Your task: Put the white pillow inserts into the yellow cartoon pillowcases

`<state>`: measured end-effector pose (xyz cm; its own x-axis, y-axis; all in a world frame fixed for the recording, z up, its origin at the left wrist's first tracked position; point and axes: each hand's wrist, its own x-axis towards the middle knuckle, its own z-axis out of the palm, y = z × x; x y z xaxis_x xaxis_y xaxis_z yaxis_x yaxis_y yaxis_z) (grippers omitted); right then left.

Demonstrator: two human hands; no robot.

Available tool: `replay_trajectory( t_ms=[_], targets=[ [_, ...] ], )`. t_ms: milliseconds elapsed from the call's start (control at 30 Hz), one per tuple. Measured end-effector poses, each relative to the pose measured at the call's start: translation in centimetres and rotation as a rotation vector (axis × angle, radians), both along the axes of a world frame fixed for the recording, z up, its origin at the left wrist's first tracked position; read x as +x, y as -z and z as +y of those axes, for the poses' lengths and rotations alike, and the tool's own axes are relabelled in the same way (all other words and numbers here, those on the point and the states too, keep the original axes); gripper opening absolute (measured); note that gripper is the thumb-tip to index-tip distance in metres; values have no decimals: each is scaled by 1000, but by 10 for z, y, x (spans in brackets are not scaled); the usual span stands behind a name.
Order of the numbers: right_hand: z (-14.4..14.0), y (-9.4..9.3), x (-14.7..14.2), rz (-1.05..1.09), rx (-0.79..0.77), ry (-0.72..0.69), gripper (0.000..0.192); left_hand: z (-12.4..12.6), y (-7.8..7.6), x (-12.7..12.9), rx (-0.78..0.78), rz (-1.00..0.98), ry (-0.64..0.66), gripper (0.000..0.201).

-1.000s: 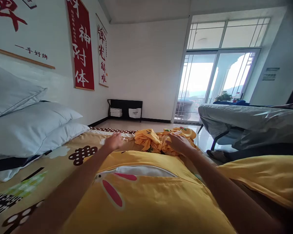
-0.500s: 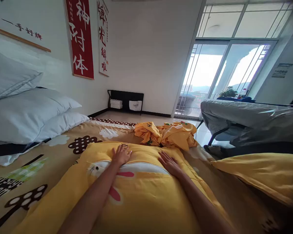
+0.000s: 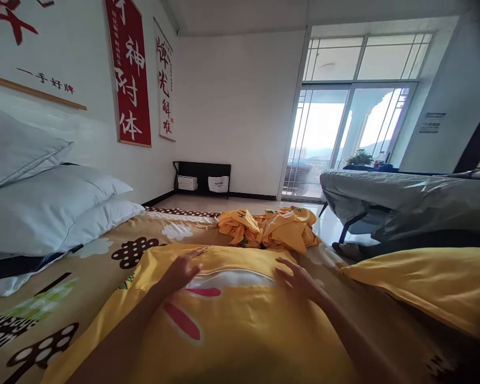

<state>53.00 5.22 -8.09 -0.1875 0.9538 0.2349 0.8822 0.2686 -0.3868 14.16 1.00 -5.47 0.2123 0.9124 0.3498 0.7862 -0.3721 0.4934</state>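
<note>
A plump yellow pillow (image 3: 240, 325) with a white and pink rabbit print lies on the bed in front of me. My left hand (image 3: 182, 271) is over its far left part, fingers apart and pointing away from me. At the far right part, my right hand (image 3: 298, 277) has its fingers spread, near the pillow's edge. Neither hand grips anything; whether the palms touch the cloth I cannot tell. Beyond the pillow lies a crumpled orange-yellow cloth (image 3: 288, 229) in a loose heap.
White pillows (image 3: 56, 208) are stacked at the left on the brown patterned bedsheet (image 3: 100, 272). Another yellow pillow (image 3: 432, 282) lies at the right. Behind it stands a table under a grey plastic cover (image 3: 384, 192). A low black rack (image 3: 202, 173) is by the far wall.
Both hands have lifted from pressing flat on the pillow and moved slightly apart. The pillow's dented far part looks smoother. My view has tilted up a little.
</note>
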Motion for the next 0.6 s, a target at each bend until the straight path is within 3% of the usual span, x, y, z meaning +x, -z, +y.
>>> replay_trajectory(
  t_ms=[67,133,267,400,600],
  targets=[
    [-5,-5,-19,93,-71,-98,59,1,-15,28,-92,119,176,69],
    [-9,-7,-36,127,-128,-139,70,3,-15,48,-213,226,234,78],
    [-15,-10,-48,59,-180,-183,77,1,14,61,-272,187,183,77],
    [-19,-13,-38,-27,-204,-230,84,-9,33,42,-161,168,56,61],
    [-16,0,-17,-182,-36,-25,72,-6,33,-31,-236,108,-216,49]
  ],
)
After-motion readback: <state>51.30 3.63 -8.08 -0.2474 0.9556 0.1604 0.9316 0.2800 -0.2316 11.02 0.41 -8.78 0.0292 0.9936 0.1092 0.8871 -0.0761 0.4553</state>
